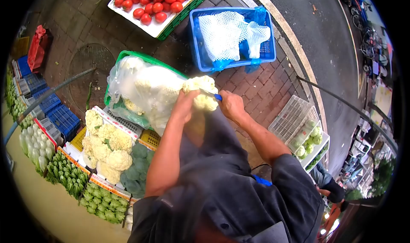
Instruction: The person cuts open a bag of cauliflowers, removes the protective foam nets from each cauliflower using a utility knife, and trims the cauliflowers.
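A pale cauliflower is gripped in my left hand, which wraps its near left side. My right hand is closed around the blue handle of a knife. The blade lies against the cauliflower's right part, and much of it is hard to see. Just left of my hands, a green crate holds a clear plastic bag with more cauliflowers inside. Other cauliflowers are heaped at the lower left beside dark green broccoli.
A blue crate with white foam netting stands ahead. Red tomatoes fill a box at the top. To the right is a pale crate near some green vegetables. Bent poles cross both sides. A road runs beyond the curb.
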The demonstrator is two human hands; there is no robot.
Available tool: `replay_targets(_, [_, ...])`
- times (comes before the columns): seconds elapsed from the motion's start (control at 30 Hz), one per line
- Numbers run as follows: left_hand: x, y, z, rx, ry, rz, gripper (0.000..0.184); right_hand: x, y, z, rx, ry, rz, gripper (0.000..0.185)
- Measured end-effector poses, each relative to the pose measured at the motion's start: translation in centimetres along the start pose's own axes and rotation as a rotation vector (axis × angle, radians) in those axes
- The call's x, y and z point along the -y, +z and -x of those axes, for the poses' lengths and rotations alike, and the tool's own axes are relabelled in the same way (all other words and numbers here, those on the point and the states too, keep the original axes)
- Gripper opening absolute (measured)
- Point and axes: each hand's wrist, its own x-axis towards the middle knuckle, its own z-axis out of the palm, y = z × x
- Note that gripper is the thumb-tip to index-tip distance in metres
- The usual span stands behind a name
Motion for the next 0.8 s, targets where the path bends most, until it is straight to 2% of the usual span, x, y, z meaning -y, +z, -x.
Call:
replay_targets(0.2, [-2.2,2.1,0.2,0.077,0.021,0.065,0.05,-0.5,-0.3,-0.4,0.037,0.012,-0.034,0.014])
replay_targets(0.3, [-1.1,0.9,-1.6,0.086,-0.027,-0.032,0.053,-0.8,0.0,-0.8,0.01,0.005,-0.008,0.015])
replay_targets(0.4, [-1.2,1.3,-1.8,0.07,-0.026,-0.019,0.052,-0.9,-0.1,-1.5,0.008,0.005,0.038,0.009])
replay_targets(0.63, [-1.8,2.3,-2.8,0.077,-0.029,-0.077,0.051,-3.0,1.1,-2.6,-0.054,-0.024,0.071,0.011])
replay_targets(0.73, [-0.4,2.0,-4.4,0.035,-0.022,-0.11,0.05,-3.7,0.6,-3.1,-0.107,0.102,0.06,0.012])
replay_targets(0.8, [0.5,1.4,-5.2,0.002,-0.011,-0.112,0.049,-5.4,0.9,-3.1,-0.065,0.151,0.106,0.012])
